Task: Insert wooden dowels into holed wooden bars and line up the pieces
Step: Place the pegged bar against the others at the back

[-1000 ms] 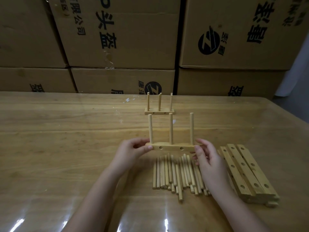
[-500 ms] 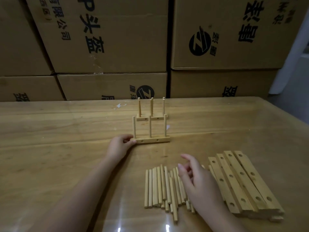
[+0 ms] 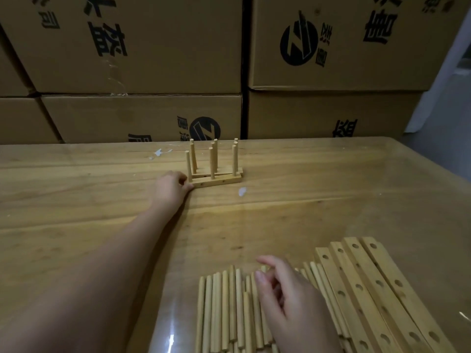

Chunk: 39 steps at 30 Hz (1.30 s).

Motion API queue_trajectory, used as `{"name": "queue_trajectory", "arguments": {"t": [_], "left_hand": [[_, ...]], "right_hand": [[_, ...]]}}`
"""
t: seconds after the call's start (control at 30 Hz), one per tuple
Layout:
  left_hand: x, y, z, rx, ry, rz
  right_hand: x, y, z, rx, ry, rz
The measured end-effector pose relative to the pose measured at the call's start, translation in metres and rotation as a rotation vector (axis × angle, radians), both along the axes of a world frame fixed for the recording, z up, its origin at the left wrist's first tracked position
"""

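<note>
Left hand [image 3: 169, 188] pinches the end of the doweled bar [image 3: 216, 182], presumably aligning it with the finished bar [image 3: 229, 172] beyond the fingertips; right hand [image 3: 288, 299], fingers loosely spread and empty, hovers above loose dowels [image 3: 224, 301].

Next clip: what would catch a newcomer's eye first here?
At the far middle of the table, two bars with three upright dowels each stand one behind the other: the left hand holds the left end of the nearer bar, with the farther bar close behind. Near the camera, the right hand hovers over the loose dowels, beside a stack of holed bars. Printed cardboard boxes fill the background.
</note>
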<state>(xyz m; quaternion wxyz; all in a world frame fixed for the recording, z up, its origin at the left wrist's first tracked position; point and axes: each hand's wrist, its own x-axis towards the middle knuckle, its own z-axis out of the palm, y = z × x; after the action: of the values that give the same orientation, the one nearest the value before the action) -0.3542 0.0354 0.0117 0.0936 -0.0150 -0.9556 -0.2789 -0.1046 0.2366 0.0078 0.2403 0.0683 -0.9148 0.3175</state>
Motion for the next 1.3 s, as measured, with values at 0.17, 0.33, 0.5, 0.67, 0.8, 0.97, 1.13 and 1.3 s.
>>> {"name": "queue_trajectory", "arguments": {"t": [0.17, 0.33, 0.5, 0.67, 0.8, 0.97, 1.13, 1.3], "left_hand": [[-0.018, 0.002, -0.009, -0.023, 0.037, 0.055], [-0.027, 0.003, -0.014, -0.041, 0.056, 0.054], [-0.029, 0.005, -0.013, -0.119, 0.066, 0.057], [-0.015, 0.003, -0.008, 0.043, -0.034, 0.055], [0.032, 0.000, -0.004, 0.169, -0.028, -0.037], [0.113, 0.008, -0.003, 0.250, -0.033, -0.141], [0.179, 0.018, 0.002, 0.066, -0.160, -0.283], [0.220, 0.026, -0.001, -0.109, -0.246, -0.492]], "right_hand": [[-0.001, -0.002, 0.000, -0.035, 0.011, -0.010], [-0.001, -0.002, 0.000, -0.023, 0.003, -0.008], [0.000, -0.002, -0.001, -0.035, -0.024, -0.011], [0.001, -0.001, -0.003, -0.022, -0.032, 0.018], [0.001, 0.001, -0.005, -0.029, -0.063, 0.052], [0.004, -0.001, -0.001, -0.033, -0.089, 0.033], [0.004, -0.002, 0.001, 0.008, -0.083, 0.019], [0.010, -0.002, 0.006, 0.006, -0.050, 0.018]]}}
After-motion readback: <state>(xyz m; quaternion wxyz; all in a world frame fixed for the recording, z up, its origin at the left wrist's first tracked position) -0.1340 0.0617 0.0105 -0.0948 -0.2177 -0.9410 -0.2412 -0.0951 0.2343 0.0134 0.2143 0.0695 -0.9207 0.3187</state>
